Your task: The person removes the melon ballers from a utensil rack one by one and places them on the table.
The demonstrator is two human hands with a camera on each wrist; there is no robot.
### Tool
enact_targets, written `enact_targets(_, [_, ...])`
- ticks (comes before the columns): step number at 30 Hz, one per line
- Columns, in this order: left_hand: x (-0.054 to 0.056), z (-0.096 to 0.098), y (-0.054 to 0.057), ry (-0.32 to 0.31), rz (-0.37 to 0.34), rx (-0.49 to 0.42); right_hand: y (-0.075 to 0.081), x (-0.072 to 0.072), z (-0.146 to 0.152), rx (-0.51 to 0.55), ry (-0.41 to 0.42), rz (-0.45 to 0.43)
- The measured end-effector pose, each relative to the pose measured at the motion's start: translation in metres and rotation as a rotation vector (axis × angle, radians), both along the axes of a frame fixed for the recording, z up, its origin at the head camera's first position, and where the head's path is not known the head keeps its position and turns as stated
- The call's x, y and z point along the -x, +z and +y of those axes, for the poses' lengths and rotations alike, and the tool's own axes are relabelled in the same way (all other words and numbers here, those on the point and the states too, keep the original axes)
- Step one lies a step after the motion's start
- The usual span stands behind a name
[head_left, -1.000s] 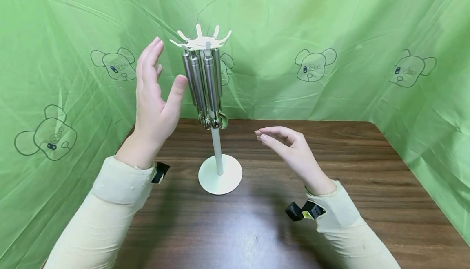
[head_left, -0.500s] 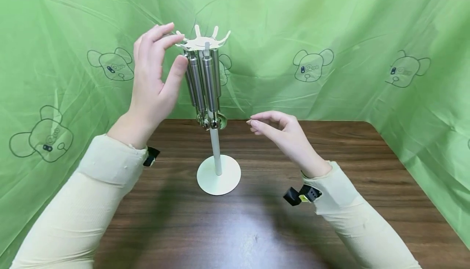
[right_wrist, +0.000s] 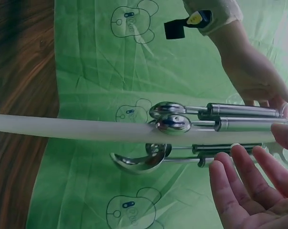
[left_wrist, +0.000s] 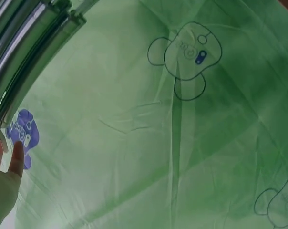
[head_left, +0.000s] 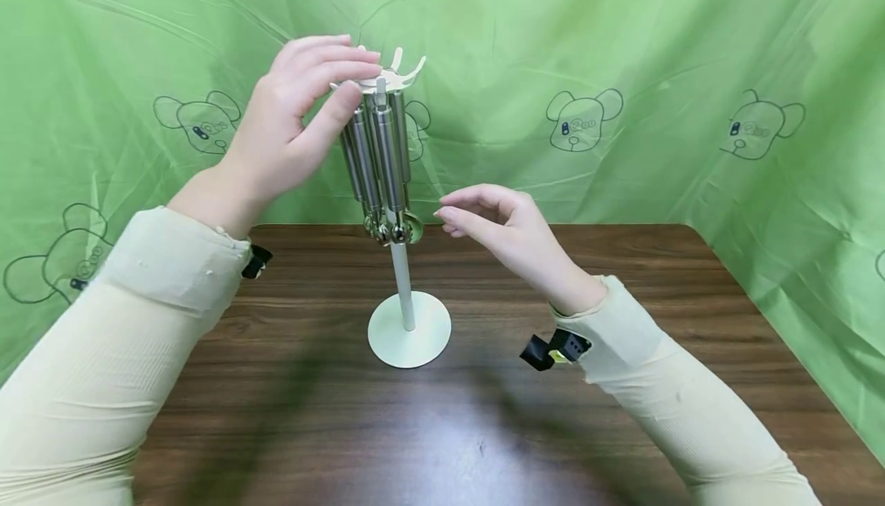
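A white utensil stand (head_left: 404, 283) with a ring of upturned hooks stands on the table. Several steel utensils with thick handles (head_left: 384, 153) hang from it, heads down. Rounded, spoon-like heads (right_wrist: 171, 123) and a curved, scoop-like one (right_wrist: 139, 163) show in the right wrist view. At the top of the stand is my left hand (head_left: 283, 118), its fingers reaching over the hooks and its thumb beside them; contact is unclear. My right hand (head_left: 501, 229) hovers right of the utensil heads, fingers gently bent and holding nothing. In the right wrist view its fingers (right_wrist: 249, 183) lie near the handles.
The stand's round white base (head_left: 409, 348) rests on a dark wood table (head_left: 622, 383). Green cloth (head_left: 505, 38) printed with bear faces hangs behind and at both sides. Each wrist carries a small black device, such as the right wrist camera (head_left: 553, 350).
My left hand has risen and moved right, from beside the stand to over its hooks. My right hand has moved up and left, nearer the utensil heads.
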State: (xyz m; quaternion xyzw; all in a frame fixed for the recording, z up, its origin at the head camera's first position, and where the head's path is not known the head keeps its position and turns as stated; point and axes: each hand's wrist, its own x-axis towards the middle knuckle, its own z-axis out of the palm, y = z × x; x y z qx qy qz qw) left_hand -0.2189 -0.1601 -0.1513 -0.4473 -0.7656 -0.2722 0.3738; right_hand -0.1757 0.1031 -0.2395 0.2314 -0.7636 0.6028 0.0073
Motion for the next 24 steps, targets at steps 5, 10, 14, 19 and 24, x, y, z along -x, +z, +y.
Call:
enact_targets(5, [-0.002,-0.004,0.010,-0.041,-0.064,0.018,0.008,0.004,-0.012,0.021,0.026,0.018])
enact_targets(10, [-0.002,-0.005,0.017,-0.099,-0.149,-0.015,0.011,0.014,-0.022,0.060,0.061,0.004])
enact_targets(14, [0.001,-0.007,0.018,-0.144,-0.205,-0.047,0.013,0.021,-0.029,0.077,0.069,-0.006])
enact_targets(19, [0.005,-0.007,0.016,-0.134,-0.176,-0.026,0.014,0.027,-0.035,0.094,0.072,-0.007])
enact_targets(24, [0.004,-0.003,0.014,-0.099,-0.104,-0.007,0.014,0.031,-0.040,0.133,0.090,-0.010])
